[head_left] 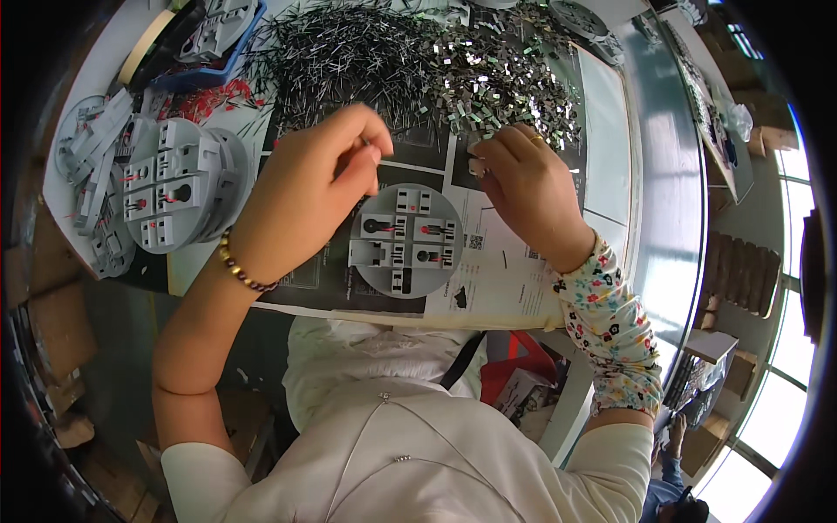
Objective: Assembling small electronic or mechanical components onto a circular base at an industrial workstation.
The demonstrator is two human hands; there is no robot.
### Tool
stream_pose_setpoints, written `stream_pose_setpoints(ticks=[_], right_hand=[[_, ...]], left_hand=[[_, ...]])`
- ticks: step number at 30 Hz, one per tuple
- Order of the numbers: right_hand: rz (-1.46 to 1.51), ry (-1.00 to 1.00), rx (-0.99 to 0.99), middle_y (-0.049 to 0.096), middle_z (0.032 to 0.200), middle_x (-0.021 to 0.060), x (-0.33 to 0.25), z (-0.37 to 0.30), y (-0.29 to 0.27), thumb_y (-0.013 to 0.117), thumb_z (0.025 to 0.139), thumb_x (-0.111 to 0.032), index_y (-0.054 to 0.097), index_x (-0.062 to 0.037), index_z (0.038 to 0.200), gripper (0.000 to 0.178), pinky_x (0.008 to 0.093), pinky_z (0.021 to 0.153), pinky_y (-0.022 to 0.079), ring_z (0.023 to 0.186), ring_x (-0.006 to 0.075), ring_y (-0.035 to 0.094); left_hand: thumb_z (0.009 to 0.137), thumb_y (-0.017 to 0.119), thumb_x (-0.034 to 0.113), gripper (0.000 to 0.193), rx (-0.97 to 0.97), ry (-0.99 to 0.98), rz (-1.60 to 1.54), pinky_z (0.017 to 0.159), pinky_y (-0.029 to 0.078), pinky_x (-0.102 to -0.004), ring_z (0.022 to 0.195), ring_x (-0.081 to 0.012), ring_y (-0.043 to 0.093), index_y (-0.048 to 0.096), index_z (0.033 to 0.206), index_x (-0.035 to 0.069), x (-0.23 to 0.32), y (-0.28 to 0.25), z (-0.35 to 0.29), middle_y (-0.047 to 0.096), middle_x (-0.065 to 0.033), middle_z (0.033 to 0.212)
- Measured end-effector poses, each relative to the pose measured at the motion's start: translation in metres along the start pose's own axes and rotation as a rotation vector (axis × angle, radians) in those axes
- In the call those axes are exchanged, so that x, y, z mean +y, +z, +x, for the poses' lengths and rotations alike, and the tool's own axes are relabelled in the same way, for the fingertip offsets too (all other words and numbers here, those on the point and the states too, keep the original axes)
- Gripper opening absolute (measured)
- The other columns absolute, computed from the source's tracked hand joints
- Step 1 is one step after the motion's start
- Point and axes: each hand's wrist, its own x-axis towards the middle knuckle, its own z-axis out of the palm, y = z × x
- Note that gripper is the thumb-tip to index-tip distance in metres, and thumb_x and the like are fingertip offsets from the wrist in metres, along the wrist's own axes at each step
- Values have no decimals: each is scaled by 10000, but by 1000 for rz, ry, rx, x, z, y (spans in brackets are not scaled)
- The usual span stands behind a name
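My left hand [323, 174] is raised above the table, thumb and forefinger closed in a pinch; whatever lies between them is too small to make out. To the right, my right hand [534, 187] pinches a small shiny metal piece [476, 166] between its fingertips. Between and just below the two hands lies a round grey plastic base [449, 209] with raised rectangular blocks. Some of its slots hold black and red parts. Neither hand touches the base.
Dark thin pins [349, 65] and small metal clips [501, 78] form loose heaps at the back. Stacked grey bases [179, 187] and loose grey parts [91, 166] stand left, near a blue bin [196, 78] and red pieces [209, 100]. Someone [671, 488] is at the lower right.
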Motion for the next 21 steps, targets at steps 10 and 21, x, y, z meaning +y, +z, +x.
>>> stream_pose_setpoints(ticks=[10, 21], right_hand=[[91, 312, -144, 628, 911, 17, -4, -3, -36, 718, 825, -20, 688, -93, 1039, 228, 323, 630, 500, 741, 183, 597], [-240, -101, -208, 660, 1000, 15, -3, 19, -15, 712, 761, 5, 688, -87, 1049, 303, 294, 636, 505, 761, 180, 612]], left_hand=[[929, 667, -17, 170, -86, 28, -466, 795, 487, -243, 756, -114, 582, 688, 1096, 7, -16, 1, -11, 683, -38, 893], [877, 703, -35, 106, 16, 30, -341, 755, 434, -222, 772, -101, 537, 707, 961, 29, 4, 11, -20, 673, -11, 866]])
